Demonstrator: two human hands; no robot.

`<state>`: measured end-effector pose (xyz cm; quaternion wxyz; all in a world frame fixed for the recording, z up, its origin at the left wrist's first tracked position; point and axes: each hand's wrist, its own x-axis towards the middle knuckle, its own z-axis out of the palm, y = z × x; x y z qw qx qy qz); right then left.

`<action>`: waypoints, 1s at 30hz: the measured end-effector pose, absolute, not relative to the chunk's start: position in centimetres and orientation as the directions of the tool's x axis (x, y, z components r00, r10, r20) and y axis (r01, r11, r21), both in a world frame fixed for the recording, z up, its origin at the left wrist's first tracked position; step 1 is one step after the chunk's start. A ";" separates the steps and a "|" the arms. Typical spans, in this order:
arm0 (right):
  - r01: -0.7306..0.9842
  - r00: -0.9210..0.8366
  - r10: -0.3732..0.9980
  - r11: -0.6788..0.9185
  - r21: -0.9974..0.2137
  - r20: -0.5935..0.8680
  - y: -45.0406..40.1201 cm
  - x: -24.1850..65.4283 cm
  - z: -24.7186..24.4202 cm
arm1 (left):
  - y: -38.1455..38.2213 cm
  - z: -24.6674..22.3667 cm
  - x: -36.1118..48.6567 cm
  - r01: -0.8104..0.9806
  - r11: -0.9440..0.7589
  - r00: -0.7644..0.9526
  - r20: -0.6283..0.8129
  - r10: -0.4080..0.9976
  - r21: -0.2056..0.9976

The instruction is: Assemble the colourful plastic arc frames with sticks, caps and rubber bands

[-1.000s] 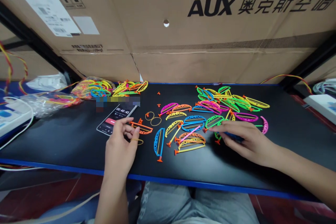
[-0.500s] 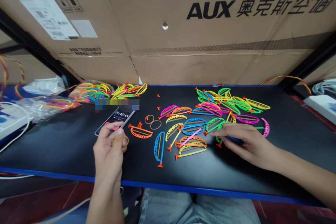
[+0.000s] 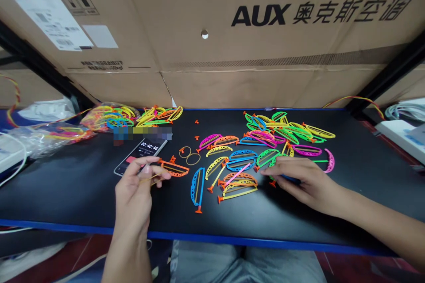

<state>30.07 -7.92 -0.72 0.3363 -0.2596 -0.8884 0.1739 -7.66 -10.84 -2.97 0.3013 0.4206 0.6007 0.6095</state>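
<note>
The left hand (image 3: 133,192) pinched a tan rubber band (image 3: 150,178) between thumb and fingertips, just beside a phone (image 3: 141,155). The right hand (image 3: 307,183) curled, fingers together, over a blue plastic piece (image 3: 290,178) among scattered neon plastic bows (image 3: 239,160) on the black desk (image 3: 66,190), below a big cardboard box (image 3: 199,66).

Left hand (image 3: 133,190) pinches a tan rubber band (image 3: 149,178) just beside a phone (image 3: 141,154) and an orange plastic toy bow (image 3: 174,169); right hand (image 3: 305,183) grips a blue plastic piece (image 3: 290,179) among neon toy bows (image 3: 265,158) on a black bench (image 3: 232,212), an AUX carton (image 3: 199,66) along the far edge.
</note>
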 end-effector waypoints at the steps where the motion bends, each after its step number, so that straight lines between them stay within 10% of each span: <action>1: 0.340 -0.639 0.577 0.805 -0.486 0.509 -7.9 30.1 -0.8 | -10.7 -3.2 -7.7 0.167 -0.108 -0.480 0.176 0.859 0.980; 10: 0.331 -0.631 0.588 0.794 -0.510 0.506 -7.9 29.9 -1.0 | -10.9 -2.5 -6.6 0.373 -0.189 -0.594 0.391 0.704 0.908; 20: 0.430 -0.554 0.654 0.754 -0.496 0.515 -8.0 30.1 -0.6 | -10.8 -1.7 -6.0 0.148 -0.261 -0.503 0.300 0.811 0.954; 30: 0.400 -0.537 0.805 0.506 -0.765 0.252 -8.9 29.6 -1.1 | -12.2 -1.2 -3.4 0.270 -0.300 -0.335 0.381 0.862 0.915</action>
